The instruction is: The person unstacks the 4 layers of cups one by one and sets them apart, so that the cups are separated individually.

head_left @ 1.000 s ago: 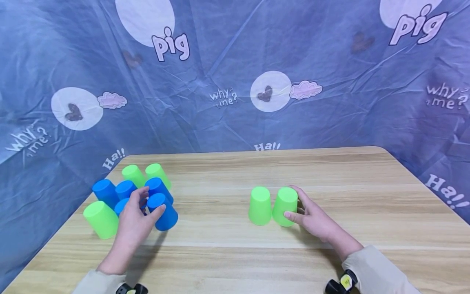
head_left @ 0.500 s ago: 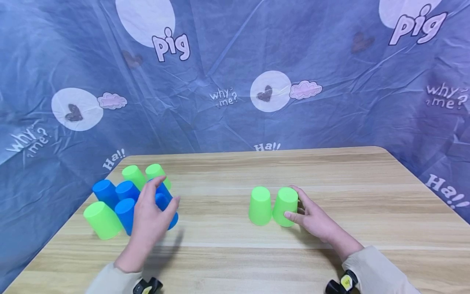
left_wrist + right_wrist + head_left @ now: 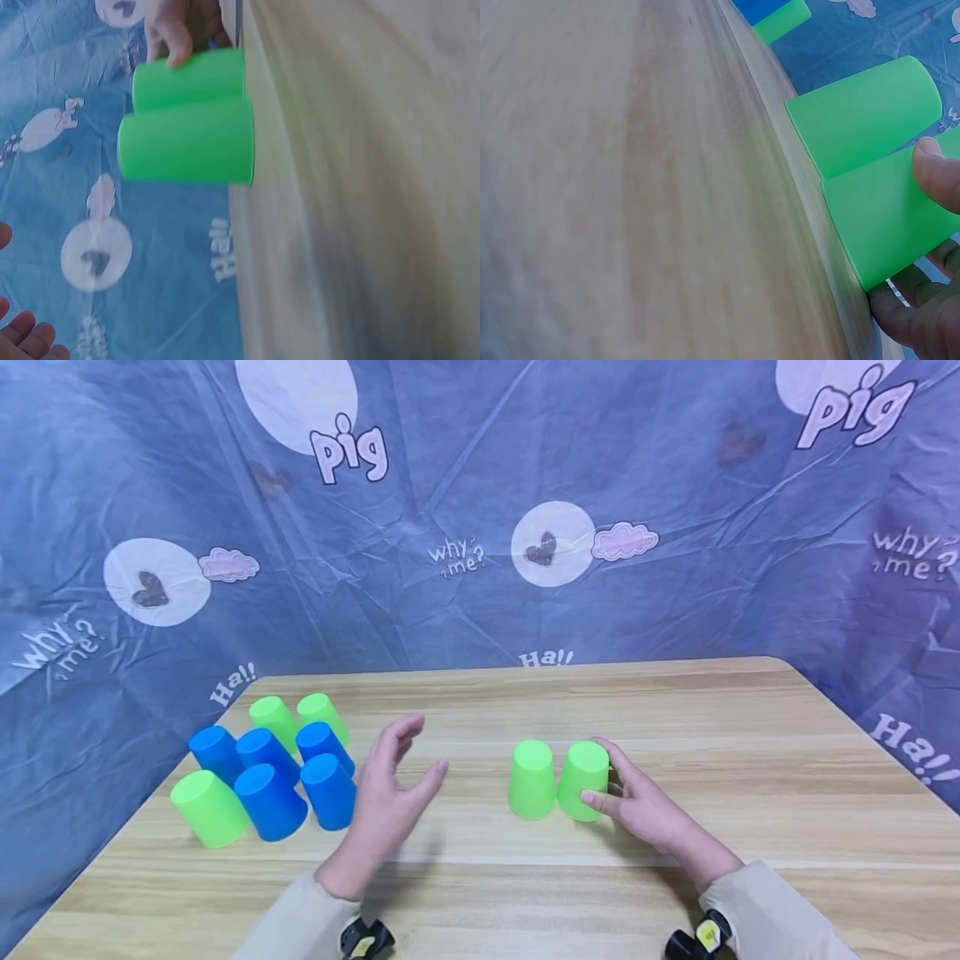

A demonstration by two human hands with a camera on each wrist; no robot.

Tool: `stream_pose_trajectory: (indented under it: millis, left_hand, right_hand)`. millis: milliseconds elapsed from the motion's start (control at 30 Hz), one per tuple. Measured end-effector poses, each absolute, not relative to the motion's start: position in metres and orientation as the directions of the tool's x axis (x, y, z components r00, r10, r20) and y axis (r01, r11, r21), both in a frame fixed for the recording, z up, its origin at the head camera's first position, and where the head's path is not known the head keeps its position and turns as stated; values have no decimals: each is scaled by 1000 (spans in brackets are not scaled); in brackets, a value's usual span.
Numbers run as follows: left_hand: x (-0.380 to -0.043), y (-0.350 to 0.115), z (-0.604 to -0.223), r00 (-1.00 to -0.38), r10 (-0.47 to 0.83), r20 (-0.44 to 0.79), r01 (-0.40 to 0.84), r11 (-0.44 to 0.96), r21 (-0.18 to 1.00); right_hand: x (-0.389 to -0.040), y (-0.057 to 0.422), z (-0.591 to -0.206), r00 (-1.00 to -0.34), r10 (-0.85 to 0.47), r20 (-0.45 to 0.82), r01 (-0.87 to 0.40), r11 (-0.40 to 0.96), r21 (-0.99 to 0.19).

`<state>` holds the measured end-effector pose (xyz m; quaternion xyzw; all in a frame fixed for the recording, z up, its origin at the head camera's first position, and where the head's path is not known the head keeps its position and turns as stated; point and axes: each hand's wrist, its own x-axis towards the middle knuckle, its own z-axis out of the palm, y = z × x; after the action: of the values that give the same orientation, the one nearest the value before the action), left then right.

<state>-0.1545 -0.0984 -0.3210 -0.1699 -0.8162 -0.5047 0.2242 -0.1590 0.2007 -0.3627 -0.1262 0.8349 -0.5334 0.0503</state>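
My left hand (image 3: 386, 806) is above the table with thumb and fingers apart and nothing between them. It is just right of a blue cup (image 3: 327, 793), whose right edge it partly covers. My right hand (image 3: 637, 806) holds an upside-down green cup (image 3: 582, 781), thumb on the near side and fingers round the right side. Against that cup's left stands another upside-down green cup (image 3: 531, 781). The right wrist view shows the thumb on the held green cup (image 3: 892, 225). In the left wrist view, the two green cups (image 3: 187, 142) stand side by side, and only left fingertips show at the edge.
At the left stand several upside-down blue cups (image 3: 271, 803) in a cluster. A green cup (image 3: 209, 810) is at their near left, and two more green cups, one at the back left (image 3: 272, 720), are behind them. A printed blue cloth (image 3: 450, 610) hangs behind the wooden table (image 3: 480, 893).
My left hand has moved right, away from the blue cups, uncovering several of them. The right hand and its green cup have stayed in place.
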Motion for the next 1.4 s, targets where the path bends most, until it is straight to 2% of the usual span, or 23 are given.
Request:
stream_pose_trajectory:
  millis: [167, 333, 667, 833, 1033, 1400]
  left_hand:
    - [-157, -78, -330, -907, 88, 413, 422, 233, 876]
    - [-162, -63, -341, -954, 173, 246, 269, 124, 955]
    - [-169, -35, -353, -942, 331, 57, 82, 63, 995]
    - [-168, -24, -359, -932, 361, 41, 56, 29, 998]
    - [-169, -14, -363, -956, 290, 45, 54, 25, 998]
    - [-174, -3, -367, -979, 200, -40, -4, 177, 984]
  right_hand:
    - [-159, 201, -362, -967, -254, 37, -143, 414, -899]
    - [-159, 200, -362, -966, -258, 35, -144, 420, -896]
    - [-159, 199, -362, -963, -266, 49, -160, 416, -895]
    - [-159, 199, -363, -962, -267, 53, -164, 411, -897]
    - [-160, 200, -364, -962, -267, 57, -168, 416, -894]
    - [-160, 199, -364, -961, -273, 51, -166, 417, -893]
